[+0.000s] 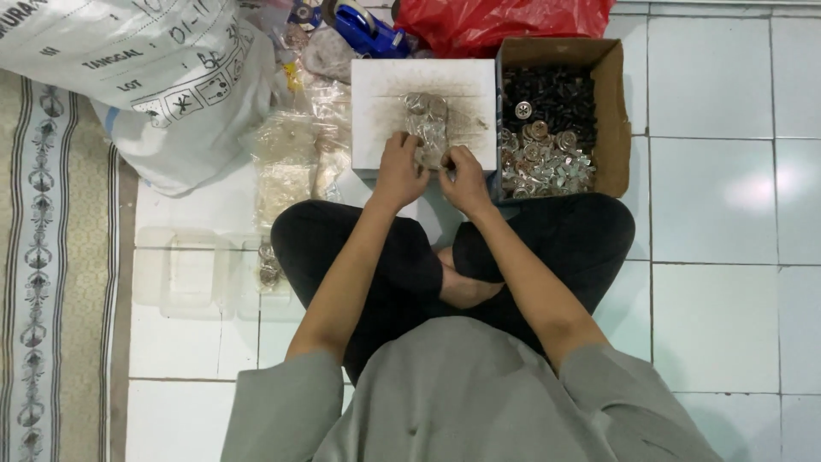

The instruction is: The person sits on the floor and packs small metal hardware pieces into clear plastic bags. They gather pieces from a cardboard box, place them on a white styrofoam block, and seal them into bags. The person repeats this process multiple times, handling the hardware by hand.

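Glossy white tiled floor (718,282), perhaps rug-edged (51,282)

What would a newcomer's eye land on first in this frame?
Probably the two hands, left hand and right hand, meeting over a small clear plastic bag of metal pieces on a white board at top centre. Just right of it sits a cardboard box filled with shiny metal parts.

Small clear plastic bag (428,128) w/ round metal pieces inside, crumpled, lying flat on white box top, near edge pinched btwn both hands
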